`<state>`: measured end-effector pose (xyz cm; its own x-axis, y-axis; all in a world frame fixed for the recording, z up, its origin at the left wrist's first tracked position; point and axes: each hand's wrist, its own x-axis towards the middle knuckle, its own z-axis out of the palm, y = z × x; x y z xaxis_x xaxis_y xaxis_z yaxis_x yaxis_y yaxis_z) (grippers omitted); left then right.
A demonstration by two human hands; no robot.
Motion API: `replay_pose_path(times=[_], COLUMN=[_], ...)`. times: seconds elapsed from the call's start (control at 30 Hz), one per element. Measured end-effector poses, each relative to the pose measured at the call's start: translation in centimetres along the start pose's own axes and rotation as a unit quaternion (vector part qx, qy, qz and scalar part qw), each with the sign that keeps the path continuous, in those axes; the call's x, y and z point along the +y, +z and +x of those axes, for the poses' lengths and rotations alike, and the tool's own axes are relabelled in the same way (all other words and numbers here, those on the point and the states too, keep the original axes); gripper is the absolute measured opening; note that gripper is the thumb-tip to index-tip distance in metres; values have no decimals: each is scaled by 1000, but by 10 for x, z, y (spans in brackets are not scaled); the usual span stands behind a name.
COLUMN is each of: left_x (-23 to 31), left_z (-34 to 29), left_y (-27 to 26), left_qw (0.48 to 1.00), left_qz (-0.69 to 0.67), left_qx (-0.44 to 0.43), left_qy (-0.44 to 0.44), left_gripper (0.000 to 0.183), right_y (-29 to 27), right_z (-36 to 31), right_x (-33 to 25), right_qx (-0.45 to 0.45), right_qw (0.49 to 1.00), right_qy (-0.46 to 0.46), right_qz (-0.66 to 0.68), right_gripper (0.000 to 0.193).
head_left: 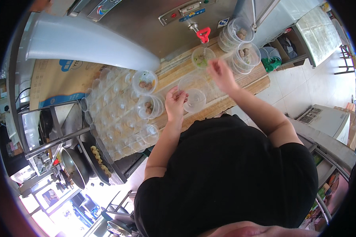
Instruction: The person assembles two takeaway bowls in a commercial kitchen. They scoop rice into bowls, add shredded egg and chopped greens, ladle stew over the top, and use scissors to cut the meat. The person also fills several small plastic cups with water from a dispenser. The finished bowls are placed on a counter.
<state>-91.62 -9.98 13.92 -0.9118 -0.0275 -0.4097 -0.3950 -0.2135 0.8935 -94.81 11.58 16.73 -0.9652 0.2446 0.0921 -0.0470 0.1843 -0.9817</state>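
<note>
My left hand (175, 103) pinches the rim of a clear plastic bowl (195, 103), which it holds tilted above the wooden board. To its right, my right hand (220, 75) is raised and smeared by motion; whether anything is in its fingers does not show. Just beyond that hand, a clear bowl with green bits in it (201, 60) stands below a tap with a red handle (203, 35). Left of my left hand are a bowl with brown meatballs (145, 83) and a stack of bowls with meatballs (149, 107).
Many clear cups (116, 104) stand in rows on the left. Stacked filled bowls (246, 58) are near the board's right end (261, 77). A cardboard box (53, 83) and a grey-white cylinder (87, 45) lie at far left; a metal pan (76, 168) is lower left.
</note>
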Motion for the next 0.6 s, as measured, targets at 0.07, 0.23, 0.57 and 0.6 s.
replay_pose_path(times=[0.07,0.23,0.57,0.6], left_x=[-3,-15,-30,-30], left_z=[11,62,175,179], left_y=[4,18,76,79], left_qw=[1000,988,898,897], left_qz=[31,152,420,424], left_qx=[-1,-1,-19,-22], left_qy=[-3,19,134,123], left_gripper=[39,33,33,33], right_y=[-2,0,26,25], right_z=[-25,-29,31,33], right_x=[26,64,136,140], right_qx=[-63,-26,194,187], right_qw=[992,928,873,873], right_qy=[109,328,390,394], right_qz=[18,174,221,218], right_gripper=[16,18,29,32])
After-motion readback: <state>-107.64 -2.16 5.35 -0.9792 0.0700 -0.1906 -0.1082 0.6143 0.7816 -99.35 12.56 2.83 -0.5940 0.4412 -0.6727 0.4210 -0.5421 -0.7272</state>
